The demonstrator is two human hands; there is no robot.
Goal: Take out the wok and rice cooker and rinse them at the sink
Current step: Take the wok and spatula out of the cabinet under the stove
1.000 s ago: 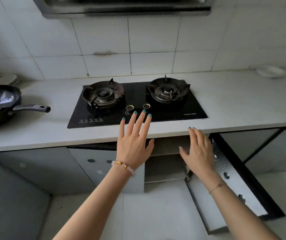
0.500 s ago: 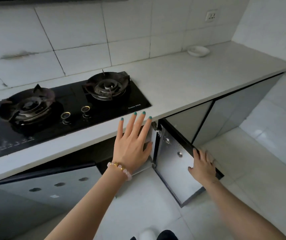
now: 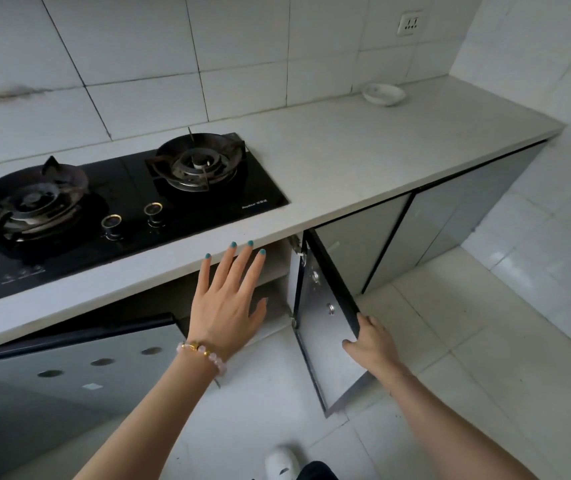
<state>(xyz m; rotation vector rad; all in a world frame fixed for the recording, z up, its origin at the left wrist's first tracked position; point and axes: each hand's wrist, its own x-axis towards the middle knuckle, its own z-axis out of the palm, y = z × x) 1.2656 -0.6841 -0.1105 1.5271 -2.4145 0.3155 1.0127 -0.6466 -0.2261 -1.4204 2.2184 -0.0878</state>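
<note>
Neither the wok nor the rice cooker shows in this view. My left hand (image 3: pixel 227 299) hangs in the air with straight, spread fingers in front of the open cabinet (image 3: pixel 277 268) under the counter, holding nothing. My right hand (image 3: pixel 369 339) grips the outer edge of the open cabinet door (image 3: pixel 325 327), fingers curled round it. The door stands swung out toward me on its hinges. The inside of the cabinet is mostly hidden behind my left hand and the counter edge.
A black two-burner gas hob (image 3: pixel 111 206) is set in the white counter (image 3: pixel 363 157). A small white dish (image 3: pixel 383 93) sits at the far right by the wall. Another cabinet door (image 3: pixel 80 362) stands ajar on the left. Closed grey doors (image 3: pixel 450 216) run to the right.
The view has swung right, so the wok on the left counter has left the frame. My right hand has dropped from the cabinet opening onto the door's edge and gripped it.
</note>
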